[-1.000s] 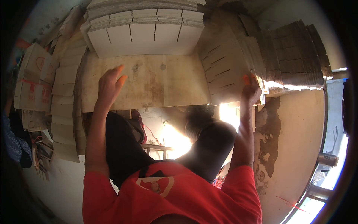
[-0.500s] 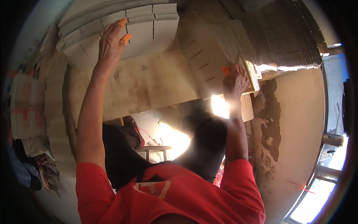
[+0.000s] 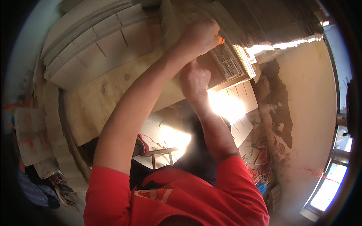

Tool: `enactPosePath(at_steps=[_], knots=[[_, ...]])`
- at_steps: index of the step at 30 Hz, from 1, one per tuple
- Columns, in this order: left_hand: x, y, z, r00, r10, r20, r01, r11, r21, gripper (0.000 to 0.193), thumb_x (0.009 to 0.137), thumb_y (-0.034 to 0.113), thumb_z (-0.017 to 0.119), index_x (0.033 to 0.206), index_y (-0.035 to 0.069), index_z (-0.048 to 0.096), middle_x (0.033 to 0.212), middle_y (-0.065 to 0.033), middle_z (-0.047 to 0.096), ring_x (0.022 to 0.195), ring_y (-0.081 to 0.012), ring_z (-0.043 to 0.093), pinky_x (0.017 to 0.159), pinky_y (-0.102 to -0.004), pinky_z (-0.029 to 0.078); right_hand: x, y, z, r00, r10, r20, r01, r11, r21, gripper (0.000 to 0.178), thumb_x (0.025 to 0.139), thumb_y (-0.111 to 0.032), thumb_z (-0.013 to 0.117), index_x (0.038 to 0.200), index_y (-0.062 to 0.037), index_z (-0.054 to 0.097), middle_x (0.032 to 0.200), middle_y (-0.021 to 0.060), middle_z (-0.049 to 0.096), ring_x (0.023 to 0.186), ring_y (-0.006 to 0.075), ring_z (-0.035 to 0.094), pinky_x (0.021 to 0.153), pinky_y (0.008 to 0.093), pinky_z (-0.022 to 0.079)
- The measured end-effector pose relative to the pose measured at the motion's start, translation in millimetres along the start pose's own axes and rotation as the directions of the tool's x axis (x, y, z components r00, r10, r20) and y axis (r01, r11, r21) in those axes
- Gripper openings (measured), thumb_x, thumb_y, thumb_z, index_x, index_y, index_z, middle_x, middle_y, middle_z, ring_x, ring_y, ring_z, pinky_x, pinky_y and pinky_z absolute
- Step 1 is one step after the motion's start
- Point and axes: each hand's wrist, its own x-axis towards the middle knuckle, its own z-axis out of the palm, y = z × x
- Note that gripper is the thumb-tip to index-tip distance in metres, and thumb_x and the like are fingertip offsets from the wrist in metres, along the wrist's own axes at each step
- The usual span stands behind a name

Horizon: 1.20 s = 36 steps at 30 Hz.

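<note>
Cardboard, a thick stack of flat brown die-cut sheets (image 3: 226, 62), is lying on the right part of a pale, stained wooden worktable (image 3: 102, 101), its layered edges showing as fine stripes and its near corner catching bright sunlight. Both hands are working at this stack. The left hand (image 3: 200, 35) is reaching across from the person's left and is closing into a fist on the stack's upper edge, with orange fingertip covers (image 3: 220, 40) peeking out beside it. The right hand (image 3: 195, 81) is sitting just below, curled with its back to the camera against the near side of the stack; whether it is actually gripping a sheet cannot be told.

Further left on the table, a second pile of pale slotted cardboard blanks (image 3: 102, 49) is resting well apart from the hands. More loose cardboard pieces (image 3: 241, 113) are lying on the sunlit floor beneath the table's edge. Red short sleeves (image 3: 181, 196) are filling the lower part of the view, and a cracked, patchy plaster wall (image 3: 301, 113) is standing at right.
</note>
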Motion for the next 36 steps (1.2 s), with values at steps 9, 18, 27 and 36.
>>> enactPosePath(at_steps=[9,18,27,36], knots=[[35,13,52,0.920,-0.205,0.335,0.132,0.965,0.228,0.043,0.063,0.035,0.076,0.087,0.001,0.066,0.088,-0.0170,0.066,0.084,-0.0317,0.065,0.074,-0.0409,0.051,-1,21,9,0.981,-0.193,0.018,0.189,0.974,0.128,0.025,0.062,-0.005,0.061,0.087,-0.0072,0.060,0.080,0.0147,0.057,0.062,0.0274,0.061,0.044,0.0380,0.043],[52,-3,78,0.901,-0.190,0.390,0.159,0.981,0.111,0.030,0.059,0.019,0.078,0.070,-0.004,0.062,0.067,-0.0163,0.063,0.061,-0.0239,0.063,0.054,-0.0365,0.047,4,27,4,0.994,-0.093,0.063,0.082,0.984,0.158,0.020,0.066,-0.004,0.061,0.086,-0.0046,0.058,0.076,0.0158,0.058,0.060,0.0303,0.061,0.046,0.0415,0.043],[43,8,51,0.927,-0.021,0.374,0.320,0.562,-0.762,0.017,0.073,0.015,0.066,0.072,-0.001,0.062,0.062,-0.0059,0.057,0.050,-0.0142,0.051,0.048,-0.0293,0.040,9,28,3,0.999,-0.010,0.050,0.005,0.994,0.112,0.019,0.072,-0.006,0.058,0.090,-0.0052,0.055,0.069,0.0133,0.060,0.060,0.0327,0.062,0.050,0.0429,0.046],[-136,8,-78,0.740,0.008,0.673,0.374,0.826,-0.421,0.010,0.068,-0.001,0.074,0.071,-0.003,0.065,0.070,-0.0090,0.065,0.061,-0.0175,0.061,0.054,-0.0279,0.047,24,41,-1,0.959,-0.012,-0.285,0.055,0.988,0.143,0.022,0.089,-0.015,0.052,0.107,-0.0036,0.053,0.060,0.0130,0.060,0.049,0.0326,0.059,0.042,0.0434,0.046]])
